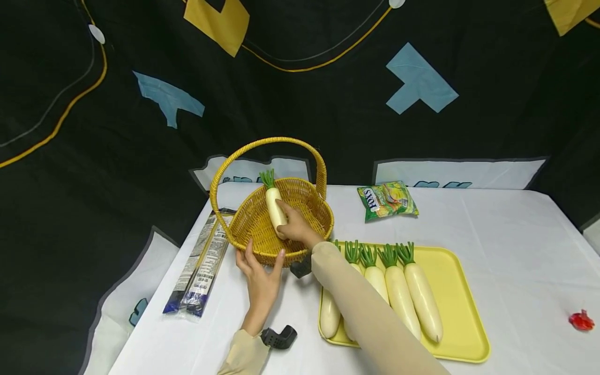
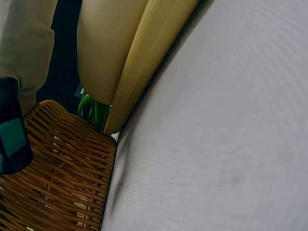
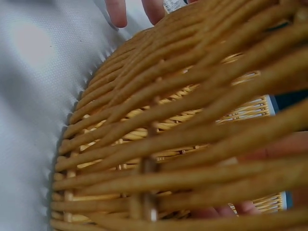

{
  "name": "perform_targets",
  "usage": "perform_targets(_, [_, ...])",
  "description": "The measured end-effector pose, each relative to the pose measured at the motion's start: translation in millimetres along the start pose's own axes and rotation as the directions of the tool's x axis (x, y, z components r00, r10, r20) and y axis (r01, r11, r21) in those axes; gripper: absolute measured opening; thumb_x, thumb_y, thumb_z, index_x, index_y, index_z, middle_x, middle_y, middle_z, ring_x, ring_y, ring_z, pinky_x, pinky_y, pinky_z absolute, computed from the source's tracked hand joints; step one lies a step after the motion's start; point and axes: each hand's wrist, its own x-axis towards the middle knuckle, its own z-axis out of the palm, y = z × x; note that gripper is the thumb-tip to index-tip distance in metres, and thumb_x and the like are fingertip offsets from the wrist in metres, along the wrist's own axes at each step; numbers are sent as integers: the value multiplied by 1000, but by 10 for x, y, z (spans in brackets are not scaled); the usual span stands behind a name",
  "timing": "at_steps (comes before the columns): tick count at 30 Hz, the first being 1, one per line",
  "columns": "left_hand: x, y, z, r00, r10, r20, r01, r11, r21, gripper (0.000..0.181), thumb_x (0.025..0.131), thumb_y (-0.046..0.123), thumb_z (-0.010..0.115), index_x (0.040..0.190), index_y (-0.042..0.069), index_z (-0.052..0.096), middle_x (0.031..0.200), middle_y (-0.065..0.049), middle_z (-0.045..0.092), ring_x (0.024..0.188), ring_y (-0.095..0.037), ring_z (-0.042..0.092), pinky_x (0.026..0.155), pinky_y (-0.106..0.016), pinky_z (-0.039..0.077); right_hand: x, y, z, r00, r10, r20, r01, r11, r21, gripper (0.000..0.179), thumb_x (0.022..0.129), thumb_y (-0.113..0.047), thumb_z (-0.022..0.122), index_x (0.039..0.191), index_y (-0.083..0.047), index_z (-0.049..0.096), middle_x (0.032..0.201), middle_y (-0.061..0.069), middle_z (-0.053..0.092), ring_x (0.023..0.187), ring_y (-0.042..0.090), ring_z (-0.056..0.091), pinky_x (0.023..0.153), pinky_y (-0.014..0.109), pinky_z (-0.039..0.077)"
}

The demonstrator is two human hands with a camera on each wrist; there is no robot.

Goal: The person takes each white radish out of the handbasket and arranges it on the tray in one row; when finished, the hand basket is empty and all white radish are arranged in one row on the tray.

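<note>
A white radish (image 1: pixel 273 207) with a green top leans inside the yellow wicker basket (image 1: pixel 305 197) in the head view. My right hand (image 1: pixel 298 227) reaches over the basket rim and holds the radish by its lower part. At the basket's near side, my left hand (image 1: pixel 262 284) touches the rim with spread fingers. The basket's woven wall (image 2: pixel 67 168) fills the lower left of the left wrist view. In the right wrist view the weave (image 3: pixel 144 144) hides most of the right hand, and left fingertips (image 3: pixel 116 14) show beyond it.
A yellow tray (image 1: pixel 457 317) with several white radishes (image 1: pixel 424 302) lies right of the basket, under the right forearm. Behind it is a green snack bag (image 1: pixel 389 201). Long plastic packages (image 1: pixel 201 271) lie left of the basket. A small red object (image 1: pixel 581 320) sits far right.
</note>
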Motion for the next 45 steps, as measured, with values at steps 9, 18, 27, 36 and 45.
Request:
perform_targets(9, [10,-5,10,999,30,-24,-30,1000,1,82,78,52,63,141,22,20,146,-22,2,116,-50,37,79,-59,44,-27,-46,-47,996,48,74,-65,967,245,69,85,-8,58,142,-31,26,119,20,48,86,24,57,65,34,54])
perform_targets(18, [-1,0,-2,1000,8,12,-8,1000,-6,82,79,50,63,141,22,18,147,-20,-2,120,-48,35,84,-57,43,-57,-75,-96,988,49,149,-109,900,423,68,85,-5,55,143,-29,26,118,24,52,84,22,59,77,46,53])
perform_targets(27, [7,-5,-3,1000,9,11,-9,1000,-12,81,80,51,61,141,22,18,147,-20,-2,123,-48,30,87,-57,41,-76,-34,-134,979,54,194,-156,810,566,66,86,-5,53,140,-35,30,88,5,52,76,14,55,74,36,55])
perform_targets(36, [4,-20,8,1000,1,9,-1,1000,-15,81,79,52,61,141,23,18,147,-21,-2,124,-48,29,89,-58,40,-180,-37,-280,981,41,188,-152,764,627,65,84,-7,55,137,-38,33,116,20,52,83,16,60,80,38,53])
perform_targets(45, [4,-7,2,1000,0,17,0,1000,-17,81,79,51,62,141,24,17,147,-21,-3,125,-49,28,86,-59,41,-443,-9,-561,983,-46,179,-96,700,708,63,86,-6,53,137,-38,33,130,17,40,87,16,58,74,31,54])
